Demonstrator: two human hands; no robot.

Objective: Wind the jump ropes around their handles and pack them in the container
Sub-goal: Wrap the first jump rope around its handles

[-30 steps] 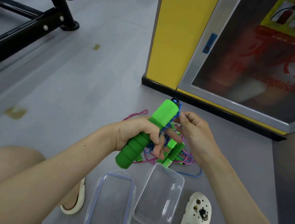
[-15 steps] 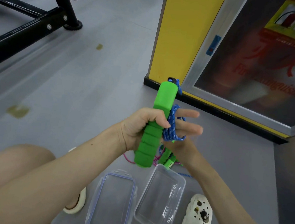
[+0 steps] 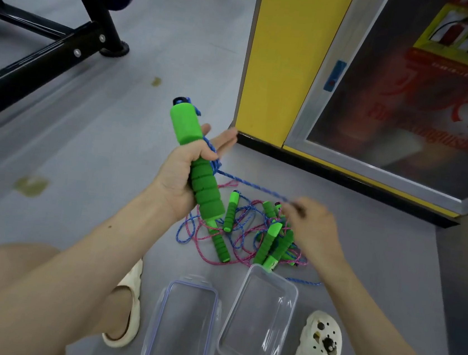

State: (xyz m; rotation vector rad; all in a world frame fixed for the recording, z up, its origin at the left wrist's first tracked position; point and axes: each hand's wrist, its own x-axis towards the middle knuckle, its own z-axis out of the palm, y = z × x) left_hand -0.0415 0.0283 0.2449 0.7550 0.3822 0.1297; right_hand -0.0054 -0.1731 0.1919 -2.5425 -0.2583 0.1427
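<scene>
My left hand [image 3: 179,171] grips a green foam jump-rope handle [image 3: 196,167], held upright above the floor with a few turns of blue rope around its middle. The blue rope [image 3: 251,184] runs taut from the handle to my right hand [image 3: 313,230], which pinches it low on the right. Below lies a tangled pile of pink and blue ropes [image 3: 245,237] with several more green handles. An open clear plastic container [image 3: 257,323] stands in front of the pile, and its blue-rimmed lid [image 3: 182,323] lies to its left.
A yellow cabinet with a glass door [image 3: 354,83] stands at the back right. A black gym-machine frame [image 3: 37,47] crosses the upper left. My feet in pale sandals [image 3: 320,342] flank the container on the grey floor.
My right hand has left the handle and swung down to the right, pulling the blue rope taut. The left hand has tilted the handle's top leftward, and the pile is uncovered.
</scene>
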